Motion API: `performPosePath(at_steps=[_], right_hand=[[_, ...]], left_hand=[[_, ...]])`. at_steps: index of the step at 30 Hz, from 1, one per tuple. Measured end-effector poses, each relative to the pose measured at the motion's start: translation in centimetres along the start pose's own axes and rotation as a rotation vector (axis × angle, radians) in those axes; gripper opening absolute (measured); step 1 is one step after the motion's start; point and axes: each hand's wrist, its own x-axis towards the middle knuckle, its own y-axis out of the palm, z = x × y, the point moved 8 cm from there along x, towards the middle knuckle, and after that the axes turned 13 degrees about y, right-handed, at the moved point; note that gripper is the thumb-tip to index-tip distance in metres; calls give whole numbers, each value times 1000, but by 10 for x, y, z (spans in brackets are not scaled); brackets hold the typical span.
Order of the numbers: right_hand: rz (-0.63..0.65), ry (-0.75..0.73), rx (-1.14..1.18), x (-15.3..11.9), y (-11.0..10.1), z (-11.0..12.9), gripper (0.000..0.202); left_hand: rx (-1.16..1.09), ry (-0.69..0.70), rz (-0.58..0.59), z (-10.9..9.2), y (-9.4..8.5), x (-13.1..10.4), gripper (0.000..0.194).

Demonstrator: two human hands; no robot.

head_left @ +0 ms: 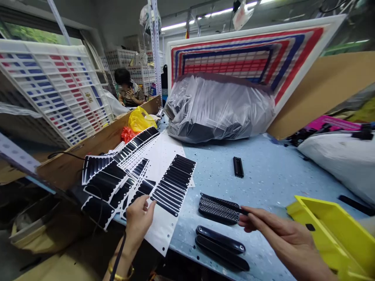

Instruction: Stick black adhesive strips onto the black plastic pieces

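My left hand [140, 218] is at the edge of a white sheet [159, 232] with rows of black strip stickers [172, 187]. Its thumb and forefinger are slightly apart, with nothing visible between them. My right hand [272, 230] pinches the end of a thin black strip [243, 212]. This strip reaches over a long black mesh-patterned piece [216, 208] lying on the table. Just nearer to me are two glossy black elongated pieces with rounded ends, one [221, 239] beside the other [221, 253].
More sticker sheets [108, 181] overlap at left. A small black part [238, 167] lies on the blue speckled table [211, 160]. Behind it sits a grey plastic-wrapped bundle [216, 109]. A yellow bin [331, 234] stands at right. Another person [131, 93] sits in the background.
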Motion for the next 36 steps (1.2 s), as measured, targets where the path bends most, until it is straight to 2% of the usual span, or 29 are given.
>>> performPosePath(at_steps=[1,3,5,7,10,13,15,17,19,21,25,28,31,33,36], right_hand=[[53,-32,15,-5,6,9,40],[154,-123,48,-15,19,29,29],[167,-250,46,-25,25,45,24],[156,-351,43,-35,28,50,24],[139,-372,48,-46,29,31,26],[126,-284,5,-52,23,0,22],[106,-197,-51,-50,13,-16,27],[115,-129,-82,-43,5,-22,34],[123,-109,-96,-34,1,-19,31],[79,-163,-127,-25,2,-9,25],[-67,-417,-231,-24,21,7,17],[-56,-506,-337,-28,44,5,21],[-43,-538,-373,-30,52,3,24],[-31,-540,-371,-30,52,4,24],[2,-533,-372,-29,45,4,25]], left_hand=[[-177,-73,67,-8,18,-7,29],[-588,-280,306,-31,67,-28,49],[-885,-437,472,-59,104,-49,57],[-1031,-486,522,-79,124,-57,51],[-1099,-494,526,-87,139,-59,39],[-1108,-516,553,-86,150,-63,34],[-1104,-517,566,-85,157,-65,34],[-1096,-515,526,-84,159,-64,36],[-1080,-508,458,-84,157,-61,38],[-1066,-498,427,-85,155,-58,40],[-1073,-484,462,-90,155,-59,43],[-1083,-486,473,-91,156,-62,45],[-1056,-477,483,-86,157,-64,43],[-923,-422,550,-80,156,-62,40],[-478,-157,602,-67,146,-44,29]])
